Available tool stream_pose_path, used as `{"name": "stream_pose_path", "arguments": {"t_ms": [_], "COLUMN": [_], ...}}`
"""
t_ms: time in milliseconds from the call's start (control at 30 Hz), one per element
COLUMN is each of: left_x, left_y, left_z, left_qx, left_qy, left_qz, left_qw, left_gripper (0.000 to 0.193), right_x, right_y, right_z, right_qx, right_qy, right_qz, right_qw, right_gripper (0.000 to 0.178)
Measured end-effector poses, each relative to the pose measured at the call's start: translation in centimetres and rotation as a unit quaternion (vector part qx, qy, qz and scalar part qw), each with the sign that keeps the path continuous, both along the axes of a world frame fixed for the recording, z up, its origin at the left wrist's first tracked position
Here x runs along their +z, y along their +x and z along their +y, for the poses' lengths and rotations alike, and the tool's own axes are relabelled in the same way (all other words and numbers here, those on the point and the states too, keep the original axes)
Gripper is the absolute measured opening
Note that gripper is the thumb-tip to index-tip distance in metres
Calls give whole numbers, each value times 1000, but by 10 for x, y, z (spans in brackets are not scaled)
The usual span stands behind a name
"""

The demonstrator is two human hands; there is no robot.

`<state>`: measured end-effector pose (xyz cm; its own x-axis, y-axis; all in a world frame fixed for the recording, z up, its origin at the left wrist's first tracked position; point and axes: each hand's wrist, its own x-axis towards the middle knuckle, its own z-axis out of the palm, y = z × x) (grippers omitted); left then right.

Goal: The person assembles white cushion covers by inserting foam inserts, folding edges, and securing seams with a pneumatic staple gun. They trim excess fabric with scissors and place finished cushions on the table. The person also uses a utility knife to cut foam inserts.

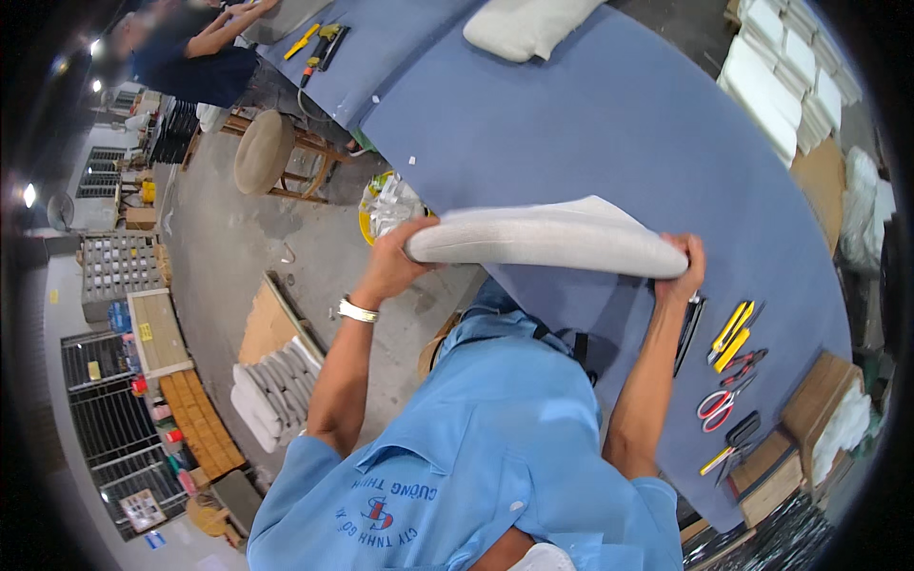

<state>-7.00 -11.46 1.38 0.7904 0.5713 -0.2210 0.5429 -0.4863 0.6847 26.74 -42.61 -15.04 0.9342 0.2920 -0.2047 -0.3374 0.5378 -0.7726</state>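
A light grey upholstered cushion (543, 240), curved and thick-edged, is held up edge-on over the near edge of the blue-covered table (571, 124). My left hand (392, 262) wraps round its left end. At the opposite end my right hand (682, 269) grips the corner, its fingers partly hidden behind the cushion. To the right on the table lie yellow utility knives (731, 335), small pliers (745, 367), red-handled scissors (719, 407) and a black brush (743, 430). Another light cushion (526, 29) rests at the table's far side.
A round stool (265, 150) and a yellow bucket (366, 221) of scraps stand left of the table. Stacked white pads (762, 95) are at far right, grey cushions (271, 395) on the floor at left. A co-worker (195, 62) works at far left near a yellow-black tool (317, 55).
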Motion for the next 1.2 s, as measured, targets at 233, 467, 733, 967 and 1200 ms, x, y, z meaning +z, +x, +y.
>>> {"name": "stream_pose_path", "arguments": {"t_ms": [233,467,733,967,1200], "left_x": [61,-49,-77,39,28], "left_y": [103,166,204,120,62], "left_z": [45,-61,-67,27,48], "left_qx": [-20,67,-61,-272,-282], "left_qy": [-219,-73,-68,6,106], "left_qz": [-458,-287,-201,-75,83], "left_qw": [861,953,975,959,950], "left_gripper": [69,93,69,67,74], "right_x": [-6,7,33,90,179], "right_y": [-93,-160,-155,-110,-26], "right_z": [-23,36,54,-61,-55], "right_qx": [20,324,463,267,194], "right_qy": [-7,-297,-297,-325,-512], "right_qz": [10,-266,-298,-244,-461], "right_qw": [1000,858,780,874,698], "right_gripper": [35,20,22,27,73]}}
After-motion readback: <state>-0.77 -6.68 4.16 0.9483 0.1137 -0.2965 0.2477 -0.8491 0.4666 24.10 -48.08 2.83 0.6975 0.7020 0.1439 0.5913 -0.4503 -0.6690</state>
